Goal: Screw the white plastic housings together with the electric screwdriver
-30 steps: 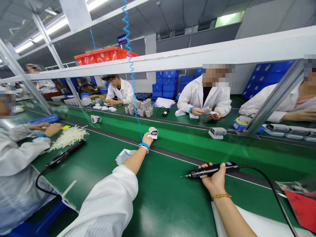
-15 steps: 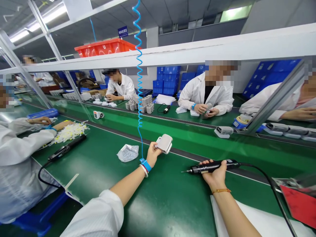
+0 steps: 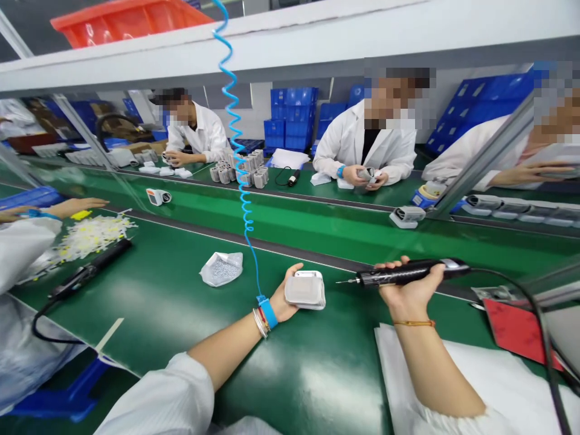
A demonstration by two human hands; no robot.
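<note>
A light grey, rounded plastic housing point(image 3: 305, 290) rests in my left hand point(image 3: 286, 297), its flat face turned toward me. The fingers and thumb curl round its left side and back. My right hand point(image 3: 410, 286) is wrapped round a black electric screwdriver point(image 3: 399, 275). The tool lies nearly level, its thin bit pointing left at the housing, with a gap between them. Left of my left hand, an open plastic bag of small metal screws point(image 3: 223, 269) sits on the green bench point(image 3: 181, 320). A blue wrist strap with a coiled cord point(image 3: 235, 133) is on my left wrist.
A sunken green conveyor point(image 3: 290, 223) runs beyond the bench, carrying grey-white units point(image 3: 158, 196). At left lie another screwdriver point(image 3: 90, 272) and a pile of white and yellow pieces point(image 3: 97, 237) by a co-worker's hand. White sheets point(image 3: 453, 362) and a red sheet point(image 3: 516, 329) are at right.
My left hand has lowered the housing and turned its flat face toward me. The screwdriver, still in my right hand, has come nearer to it. The head view has tilted down.
</note>
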